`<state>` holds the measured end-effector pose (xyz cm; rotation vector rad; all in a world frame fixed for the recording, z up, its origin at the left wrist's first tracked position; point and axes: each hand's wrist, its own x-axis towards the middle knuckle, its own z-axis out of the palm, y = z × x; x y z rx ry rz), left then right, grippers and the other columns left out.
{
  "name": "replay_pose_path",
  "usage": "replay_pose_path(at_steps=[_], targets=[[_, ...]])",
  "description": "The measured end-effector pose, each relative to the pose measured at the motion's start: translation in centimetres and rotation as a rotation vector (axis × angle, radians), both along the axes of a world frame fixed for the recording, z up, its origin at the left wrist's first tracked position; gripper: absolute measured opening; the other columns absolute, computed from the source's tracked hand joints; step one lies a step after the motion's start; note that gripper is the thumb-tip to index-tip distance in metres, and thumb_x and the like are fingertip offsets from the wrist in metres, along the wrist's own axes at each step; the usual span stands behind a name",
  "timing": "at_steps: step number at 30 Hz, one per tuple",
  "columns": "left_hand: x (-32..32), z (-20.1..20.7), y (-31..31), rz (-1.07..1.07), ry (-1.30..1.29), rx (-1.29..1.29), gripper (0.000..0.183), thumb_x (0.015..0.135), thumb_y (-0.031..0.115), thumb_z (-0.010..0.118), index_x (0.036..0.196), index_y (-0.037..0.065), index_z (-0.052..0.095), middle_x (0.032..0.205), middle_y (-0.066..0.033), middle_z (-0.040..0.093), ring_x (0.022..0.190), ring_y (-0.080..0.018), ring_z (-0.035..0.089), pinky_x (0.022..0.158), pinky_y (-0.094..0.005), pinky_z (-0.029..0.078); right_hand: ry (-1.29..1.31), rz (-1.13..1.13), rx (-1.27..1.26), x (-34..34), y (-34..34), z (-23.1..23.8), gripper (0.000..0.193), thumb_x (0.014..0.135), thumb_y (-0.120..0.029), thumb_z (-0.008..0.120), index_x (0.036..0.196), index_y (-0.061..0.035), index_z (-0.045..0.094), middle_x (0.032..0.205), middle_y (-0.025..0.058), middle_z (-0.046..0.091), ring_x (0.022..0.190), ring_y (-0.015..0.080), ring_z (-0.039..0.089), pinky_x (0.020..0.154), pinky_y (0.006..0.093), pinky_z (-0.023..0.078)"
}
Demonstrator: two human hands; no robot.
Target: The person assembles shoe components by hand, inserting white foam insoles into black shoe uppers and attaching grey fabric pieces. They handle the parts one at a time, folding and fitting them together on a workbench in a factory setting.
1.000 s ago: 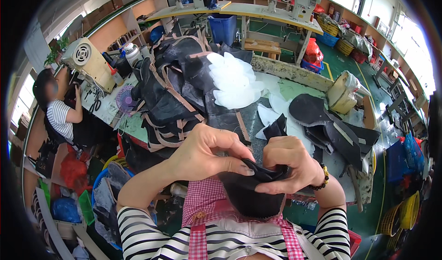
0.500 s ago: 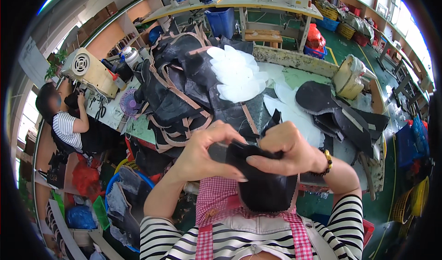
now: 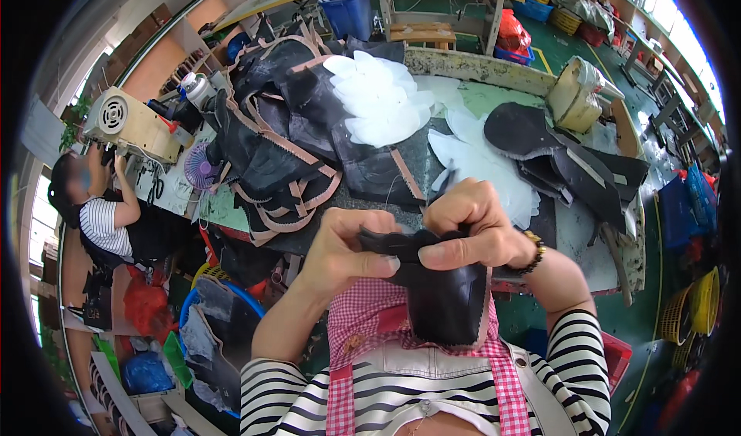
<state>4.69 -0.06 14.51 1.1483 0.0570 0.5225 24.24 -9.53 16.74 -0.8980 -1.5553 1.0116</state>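
Close to my chest, both hands grip a black leather shoe upper [image 3: 446, 312] with a pinkish zigzag-cut edge. My left hand [image 3: 347, 252] pinches its upper left edge between thumb and fingers. My right hand [image 3: 472, 231], with a beaded bracelet on the wrist, pinches the same folded top edge, thumb on the near side. The rounded end of the piece hangs down over my checked apron [image 3: 370, 312]. Beyond my hands, white petal-shaped sheets [image 3: 378, 96] lie fanned out on the bench. Some fingertips are hidden behind the leather.
A heap of black leather pieces [image 3: 285, 127] covers the bench's left side; more black pieces [image 3: 567, 154] lie at the right. A purple fan [image 3: 202, 166] and a sewing machine [image 3: 131, 123] stand left, where a co-worker [image 3: 100, 212] sits. A blue tub [image 3: 224, 343] stands at lower left.
My left hand has gone from a wide arch beside the leather to a pinch on its edge. The top edge is now stretched out sideways between both hands. My view has shifted slightly.
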Motion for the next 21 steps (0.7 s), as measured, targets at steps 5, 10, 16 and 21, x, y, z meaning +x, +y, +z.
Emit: replay_pose_path(at_steps=[5, 10, 16, 21], targets=[[1.3, -1.7, 1.2, -0.132, -0.202, -0.242, 0.021, 0.068, 0.0, 0.077, 0.068, 0.003, 0.056, 0.074, -0.0048, 0.056, 0.067, -0.0154, 0.049, 0.07, -0.0314, 0.042, 0.241, 0.241, -0.01, 0.4, 1.5, -0.2, 0.036, 0.08, -0.017, 0.077, 0.064, -0.0026, 0.048, 0.059, 0.0019, 0.042, 0.054, 0.0095, 0.034, 0.05, 0.0293, 0.028], [-1.3, 2.5, 1.7, 0.022, 0.25, 0.28, 0.037, 0.075, 0.006, 0.078, 0.107, 0.004, 0.06, 0.096, -0.0048, 0.064, 0.093, -0.0097, 0.06, 0.083, -0.0261, 0.046, -0.367, -0.081, 0.106, 1.2, 0.0, 1.5, 0.03, 0.073, -0.022, 0.083, 0.079, -0.0026, 0.061, 0.07, 0.0066, 0.061, 0.062, 0.0193, 0.056, 0.059, 0.0289, 0.044], [-2.4, 5.4, 2.6, -0.089, 0.471, 0.529, 0.032, 0.085, 0.016, 0.072, 0.113, 0.002, 0.062, 0.089, -0.0001, 0.065, 0.081, -0.0051, 0.058, 0.074, -0.0207, 0.044, -0.239, -0.206, 0.388, -0.1, -0.5, -0.4, 0.026, 0.072, -0.003, 0.079, 0.096, -0.0028, 0.069, 0.094, 0.0101, 0.065, 0.075, 0.0239, 0.064, 0.069, 0.0337, 0.052], [-0.5, 5.6, 4.6, -0.25, 0.673, 0.507, 0.027, 0.095, 0.025, 0.062, 0.096, -0.001, 0.07, 0.074, 0.0064, 0.059, 0.07, -0.0009, 0.048, 0.063, -0.0202, 0.042, -0.358, -0.421, 0.54, -1.7, -0.4, -2.1, 0.022, 0.069, -0.005, 0.079, 0.089, -0.006, 0.069, 0.092, 0.0064, 0.064, 0.071, 0.0201, 0.062, 0.062, 0.0308, 0.05]])
